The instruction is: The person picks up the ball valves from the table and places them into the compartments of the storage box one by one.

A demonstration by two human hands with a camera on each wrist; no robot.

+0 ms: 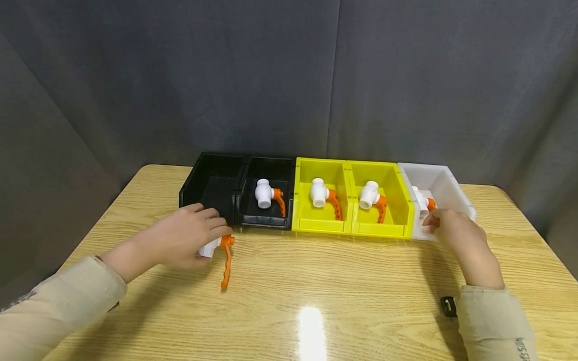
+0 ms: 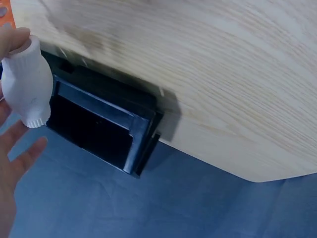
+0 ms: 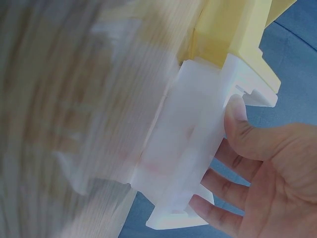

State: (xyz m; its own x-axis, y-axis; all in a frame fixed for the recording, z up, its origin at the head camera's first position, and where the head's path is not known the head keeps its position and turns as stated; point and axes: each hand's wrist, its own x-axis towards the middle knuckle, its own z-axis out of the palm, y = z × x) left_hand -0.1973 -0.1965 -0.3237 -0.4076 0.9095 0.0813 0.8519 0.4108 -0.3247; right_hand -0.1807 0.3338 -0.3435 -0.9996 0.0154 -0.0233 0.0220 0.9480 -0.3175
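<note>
My left hand (image 1: 191, 235) grips a white ball valve (image 2: 28, 87) with an orange lever handle (image 1: 227, 265), in front of the leftmost black bin (image 1: 219, 170). The fingers cover part of the valve body in the head view. At the right end, my right hand (image 1: 460, 238) is at the front of the white bin (image 1: 460, 193), its fingers loosely bent. Just beyond those fingertips another ball valve (image 1: 421, 199) lies inside that bin. In the right wrist view the thumb and fingers (image 3: 225, 188) are spread apart at the bin's rim; the valve is hidden there.
Between the end bins, a second black bin (image 1: 264, 220) and two yellow bins (image 1: 320, 225) each hold one similar valve. The bins stand in a row along the back of the wooden table (image 1: 271, 301). A small black object (image 1: 449, 306) lies beside the right sleeve.
</note>
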